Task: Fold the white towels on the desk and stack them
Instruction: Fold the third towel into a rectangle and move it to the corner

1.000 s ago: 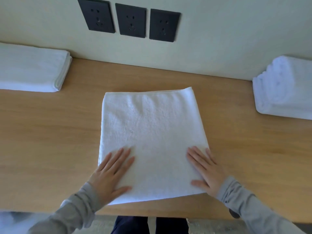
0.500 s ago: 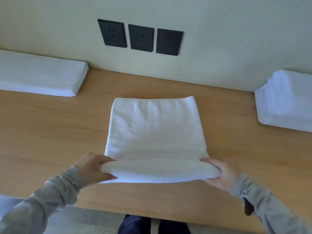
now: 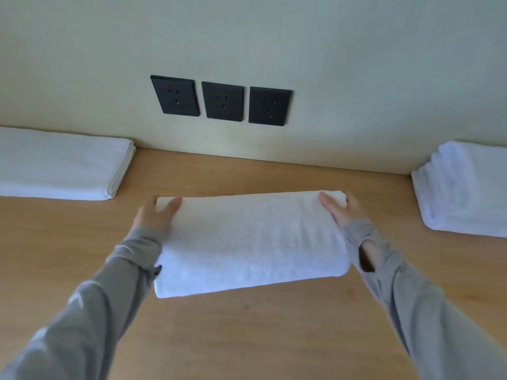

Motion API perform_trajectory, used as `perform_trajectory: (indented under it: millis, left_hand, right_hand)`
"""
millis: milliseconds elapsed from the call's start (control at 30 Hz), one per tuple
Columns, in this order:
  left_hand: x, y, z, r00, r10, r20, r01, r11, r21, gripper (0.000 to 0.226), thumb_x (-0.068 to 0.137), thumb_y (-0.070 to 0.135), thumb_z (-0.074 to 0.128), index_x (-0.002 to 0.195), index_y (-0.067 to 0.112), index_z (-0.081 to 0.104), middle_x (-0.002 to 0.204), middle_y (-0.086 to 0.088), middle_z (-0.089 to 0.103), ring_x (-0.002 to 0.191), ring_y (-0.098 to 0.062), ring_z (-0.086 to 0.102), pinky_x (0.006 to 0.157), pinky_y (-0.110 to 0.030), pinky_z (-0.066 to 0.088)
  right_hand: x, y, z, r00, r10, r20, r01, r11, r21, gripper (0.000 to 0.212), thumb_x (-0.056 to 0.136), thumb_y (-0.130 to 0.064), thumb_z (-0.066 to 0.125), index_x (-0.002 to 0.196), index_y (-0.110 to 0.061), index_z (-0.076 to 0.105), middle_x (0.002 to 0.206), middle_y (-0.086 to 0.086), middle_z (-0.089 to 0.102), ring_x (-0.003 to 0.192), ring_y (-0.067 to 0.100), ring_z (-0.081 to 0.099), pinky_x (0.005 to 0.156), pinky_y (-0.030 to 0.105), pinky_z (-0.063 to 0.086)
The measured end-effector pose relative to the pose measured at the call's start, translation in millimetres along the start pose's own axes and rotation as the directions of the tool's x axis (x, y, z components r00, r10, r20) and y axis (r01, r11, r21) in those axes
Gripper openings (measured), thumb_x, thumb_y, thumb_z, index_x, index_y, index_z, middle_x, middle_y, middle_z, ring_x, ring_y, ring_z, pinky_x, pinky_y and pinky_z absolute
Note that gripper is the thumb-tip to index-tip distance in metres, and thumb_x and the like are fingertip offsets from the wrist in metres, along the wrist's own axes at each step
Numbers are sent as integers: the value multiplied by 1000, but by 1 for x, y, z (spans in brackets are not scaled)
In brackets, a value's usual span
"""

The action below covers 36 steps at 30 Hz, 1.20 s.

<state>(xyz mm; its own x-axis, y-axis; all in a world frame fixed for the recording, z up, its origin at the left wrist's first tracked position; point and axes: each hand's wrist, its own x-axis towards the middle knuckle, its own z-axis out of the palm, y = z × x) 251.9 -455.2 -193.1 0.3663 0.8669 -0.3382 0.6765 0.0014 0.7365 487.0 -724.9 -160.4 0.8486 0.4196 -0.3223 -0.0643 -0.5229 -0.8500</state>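
A white towel (image 3: 248,242) lies folded in half on the wooden desk (image 3: 247,338), its fold toward me. My left hand (image 3: 153,213) pinches its far left corner, thumb on top. At the far right corner my right hand (image 3: 344,211) holds the edge the same way, with the thumb over the cloth. The fingers of both hands are hidden behind the towel. A flat folded white towel (image 3: 60,165) lies at the back left. A thicker stack of folded white towels (image 3: 466,187) sits at the back right.
The desk ends at a pale wall carrying three black sockets (image 3: 223,101). Bare wood shows between the middle towel and both side piles, and in front of the towel toward me.
Both hands lifted the towel's near edge and carried it away from me to the far edge, folding the towel in half. The view tilted up toward the wall.
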Motion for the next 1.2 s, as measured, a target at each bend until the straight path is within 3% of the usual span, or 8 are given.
perform_trajectory:
  millis: [100, 200, 333, 467, 567, 700, 867, 1200]
  left_hand:
    - [7, -15, 32, 988, -142, -55, 146, 986, 77, 64, 90, 50, 51, 135, 6, 41, 133, -25, 48, 119, -43, 45, 97, -43, 35]
    - [14, -31, 47, 985, -149, -92, 156, 985, 72, 57, 91, 52, 45, 120, 3, 50, 120, -28, 55, 111, -44, 48, 84, -40, 35]
    - [20, -42, 51, 983, -112, -146, 118, 993, 31, 50, 93, 48, 43, 104, 0, 55, 111, -28, 58, 103, -43, 49, 79, -40, 33]
    - [20, -35, 50, 974, -168, -149, 174, 985, 23, 58, 91, 51, 44, 119, 1, 53, 118, -28, 56, 110, -44, 48, 88, -43, 37]
    - [11, -27, 44, 962, -237, -135, 228, 970, -80, 65, 85, 61, 47, 125, 9, 47, 121, -27, 53, 111, -42, 49, 91, -43, 37]
    - [-8, -36, 32, 949, -311, -49, 303, 945, -122, 76, 75, 75, 49, 131, 23, 40, 125, -20, 49, 110, -39, 48, 87, -42, 35]
    - [-30, -40, 43, 949, -301, -94, 304, 953, 16, 71, 82, 66, 46, 127, 12, 38, 111, -22, 52, 99, -40, 50, 76, -42, 34]
    - [-18, -48, 57, 951, -192, -242, 212, 976, 57, 56, 80, 71, 40, 106, 21, 38, 82, -12, 47, 78, -32, 46, 72, -44, 39]
  right_hand:
    - [22, 13, 19, 1000, 24, -6, -24, 989, -146, 54, 89, -35, 59, 130, -4, 42, 107, 7, 53, 92, 19, 49, 67, 9, 35]
    - [41, 34, 31, 990, 139, 4, -134, 964, -231, 68, 88, -44, 57, 136, -2, 36, 135, 15, 47, 117, 27, 47, 87, 23, 31]
    - [67, 45, 39, 973, 228, -24, -218, 889, -402, 76, 81, -62, 53, 127, -2, 48, 127, 16, 55, 114, 32, 51, 91, 34, 39]
    - [72, 45, 43, 976, 210, -63, -213, 850, -482, 72, 78, -66, 53, 115, -4, 53, 114, 13, 60, 98, 30, 55, 78, 31, 38]
    - [61, 39, 37, 975, 209, -77, -223, 906, -360, 75, 78, -67, 52, 121, -7, 48, 121, 13, 57, 92, 25, 54, 81, 31, 40]
    - [25, 39, 7, 894, 437, 99, -448, 881, 154, 102, 48, -88, 50, 127, -23, 52, 122, 2, 59, 103, 21, 60, 97, 38, 43]
    - [-22, 77, 12, 958, 275, -81, -261, 953, 150, 23, 81, -52, 59, 86, -30, 61, 88, -14, 66, 85, 8, 62, 62, 22, 45]
    - [-7, 88, 37, 971, 149, -186, -179, 972, -153, 28, 88, -47, 50, 89, -21, 57, 84, 0, 62, 82, 25, 60, 71, 34, 45]
